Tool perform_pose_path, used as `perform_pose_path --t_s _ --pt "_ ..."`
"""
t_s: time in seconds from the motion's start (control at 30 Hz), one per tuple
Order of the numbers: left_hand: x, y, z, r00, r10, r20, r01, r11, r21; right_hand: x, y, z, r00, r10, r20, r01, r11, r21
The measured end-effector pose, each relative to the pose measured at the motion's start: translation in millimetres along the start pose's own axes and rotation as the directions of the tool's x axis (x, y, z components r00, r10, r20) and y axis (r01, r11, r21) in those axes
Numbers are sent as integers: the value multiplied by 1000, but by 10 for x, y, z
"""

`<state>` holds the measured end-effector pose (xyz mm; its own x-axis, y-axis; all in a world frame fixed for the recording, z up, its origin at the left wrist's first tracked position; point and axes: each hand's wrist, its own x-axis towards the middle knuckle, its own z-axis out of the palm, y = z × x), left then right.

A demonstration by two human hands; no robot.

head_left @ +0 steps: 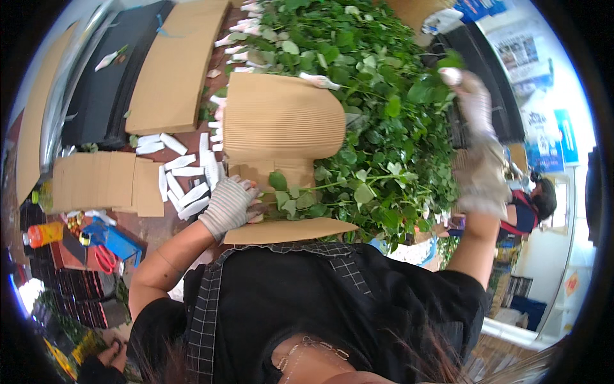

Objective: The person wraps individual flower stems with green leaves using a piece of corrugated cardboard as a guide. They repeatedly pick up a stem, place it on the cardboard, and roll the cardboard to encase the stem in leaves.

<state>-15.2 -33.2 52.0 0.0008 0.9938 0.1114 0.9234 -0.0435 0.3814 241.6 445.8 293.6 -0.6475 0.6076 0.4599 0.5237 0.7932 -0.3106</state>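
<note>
My left hand point(230, 204), in a striped fingerless-tip glove, rests at the left end of the lower corrugated cardboard, with its fingers at flower heads by a leafy stem point(336, 183). Raised at the right, my right hand point(470, 96) is gloved, blurred, and closed around a flower bud in a white sleeve point(450, 76). A curved sheet of corrugated cardboard point(285, 117) arches above the lower piece. One white-netted bud point(319, 80) lies on its upper edge. Green leafy stems point(379, 120) are heaped behind and to the right, their white-netted heads pointing left.
White foam sleeves point(194, 194) lie beside my left hand. Cardboard pieces point(96, 180), a tall cardboard stack point(177, 67) and black sheets point(105, 86) are at left. Red scissors point(104, 259), a blue box point(115, 240) and an orange bottle point(44, 235) lie lower left. Another person point(527, 206) is at right.
</note>
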Motion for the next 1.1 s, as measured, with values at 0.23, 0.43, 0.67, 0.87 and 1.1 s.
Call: perform_pose_path --t_s 0.23,0.43,0.67,0.87,1.1 --pt "-29 5 15 998 -64 16 63 998 30 98 284 -945 865 138 -482 -338 871 -358" --pt "-73 34 -42 996 -84 22 84 996 11 -376 -1466 -1222 884 -313 -346 245 943 -227" --pt "-112 3 17 965 -216 147 228 972 -65 -1454 -2410 723 711 -481 513 418 876 241" --pt "-49 -45 39 964 -188 187 208 973 -94 -2224 -2149 2555 680 -480 555 410 876 254" --pt "-216 -253 138 991 -114 -77 107 990 -97 -2214 -2180 2788 683 -458 568 296 886 357"
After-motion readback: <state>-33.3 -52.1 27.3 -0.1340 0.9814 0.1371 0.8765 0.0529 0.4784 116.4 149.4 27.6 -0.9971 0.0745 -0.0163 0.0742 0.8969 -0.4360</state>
